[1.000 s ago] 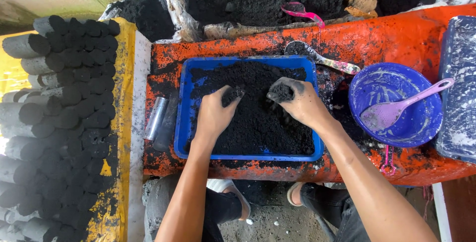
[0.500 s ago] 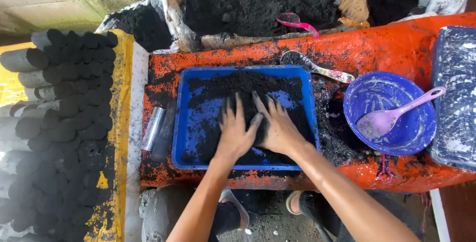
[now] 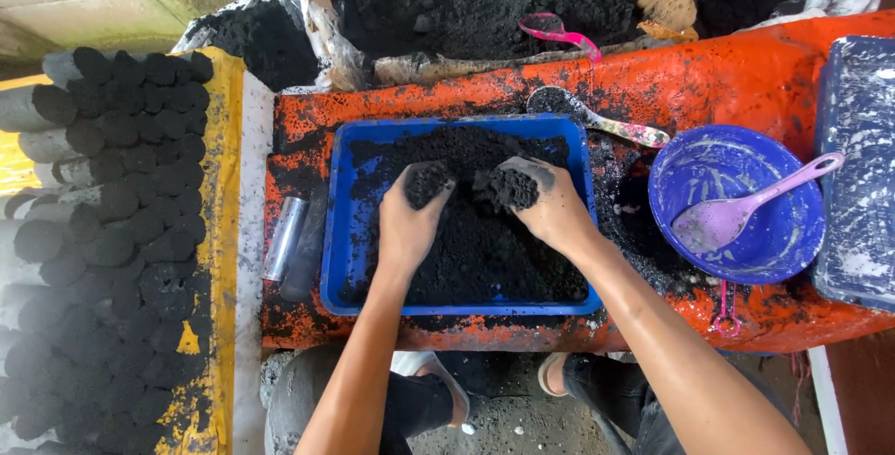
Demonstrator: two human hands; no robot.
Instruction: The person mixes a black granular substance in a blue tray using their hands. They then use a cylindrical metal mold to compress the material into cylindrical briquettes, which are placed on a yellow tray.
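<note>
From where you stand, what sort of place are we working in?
Likely a small, rough charcoal-briquette workshop, possibly outdoors. Both hands, left hand and right hand, scoop black powder in a blue tray on an orange-covered bench; black cylinders are stacked alongside.

torn brown-white sack (image 3: 317,17) of black powder behind orange table (image 3: 746,82).

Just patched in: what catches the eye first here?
Both hands, left hand and right hand, each clutch black powder in the blue tray at centre. Stacked black cylinders fill the left side, and a purple bowl with a spoon sits right.
</note>
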